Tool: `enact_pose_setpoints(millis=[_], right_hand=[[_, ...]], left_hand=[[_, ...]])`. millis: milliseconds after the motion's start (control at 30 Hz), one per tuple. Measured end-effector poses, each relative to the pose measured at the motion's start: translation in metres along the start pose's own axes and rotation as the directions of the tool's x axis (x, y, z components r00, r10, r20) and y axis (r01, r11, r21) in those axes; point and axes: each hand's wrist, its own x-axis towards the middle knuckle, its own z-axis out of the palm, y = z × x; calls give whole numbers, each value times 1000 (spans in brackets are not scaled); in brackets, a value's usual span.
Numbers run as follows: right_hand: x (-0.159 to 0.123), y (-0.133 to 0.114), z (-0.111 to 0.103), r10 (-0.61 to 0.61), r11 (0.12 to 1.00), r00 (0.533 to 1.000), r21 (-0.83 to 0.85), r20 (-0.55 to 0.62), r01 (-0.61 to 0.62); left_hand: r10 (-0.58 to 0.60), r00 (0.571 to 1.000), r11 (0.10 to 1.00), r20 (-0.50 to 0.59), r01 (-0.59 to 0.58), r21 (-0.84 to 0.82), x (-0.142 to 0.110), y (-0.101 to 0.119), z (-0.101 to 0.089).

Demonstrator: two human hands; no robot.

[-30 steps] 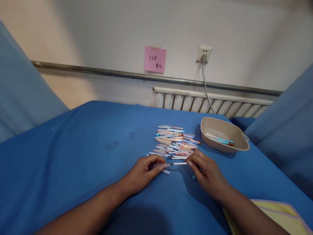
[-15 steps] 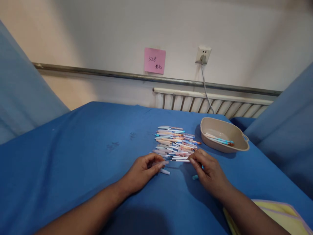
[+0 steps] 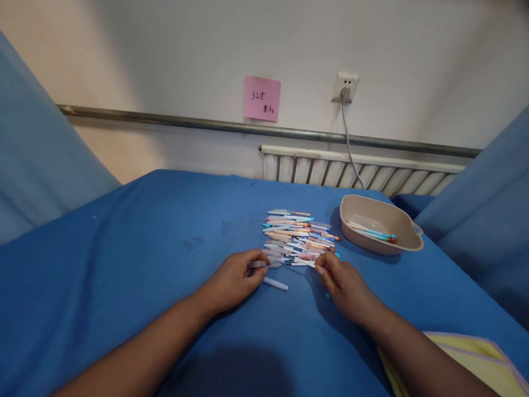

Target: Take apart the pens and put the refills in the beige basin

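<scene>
Many pens and pen parts (image 3: 289, 234) lie in a rough stack of rows on the blue cloth. My left hand (image 3: 237, 280) is closed on a pale translucent pen barrel (image 3: 258, 264), at the near left of the pile. Just below its fingertips a light lilac pen piece (image 3: 276, 283) rests on the cloth. My right hand (image 3: 347, 284) pinches the right end of a thin white pen refill (image 3: 306, 262), whose other end points left over the pile's near edge. Bits of turquoise show behind and under the right hand; what they belong to is hidden.
A beige plastic basin (image 3: 407, 237) with a few white and turquoise pens (image 3: 370, 231) stands right of the pile. A yellow cloth (image 3: 467, 361) lies at the near right. Behind are a metal rail (image 3: 198, 124), a radiator (image 3: 322, 165) and a plugged-in socket (image 3: 345, 88).
Both hands have moved slightly away from me, toward the pile. The white refill in my right hand now tilts across others. More of the lilac piece shows beside my left hand.
</scene>
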Motion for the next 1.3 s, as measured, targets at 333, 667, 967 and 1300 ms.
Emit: enact_pose_setpoints(millis=[333,667,967,1300], right_hand=[[-3,-5,3,4,1000,998,-2,67,-3],[0,-7,9,2,997,994,75,113,-11],[0,-7,10,-14,995,994,96,107,4],[1,-3,12,-29,995,996,102,84,20]], left_hand=[[35,997,935,64,-55,351,7,-13,-7],[49,988,870,143,-113,480,13,-7,-8],[58,972,787,225,-184,589,19,8,-11],[54,973,775,224,-182,605,19,14,-8]])
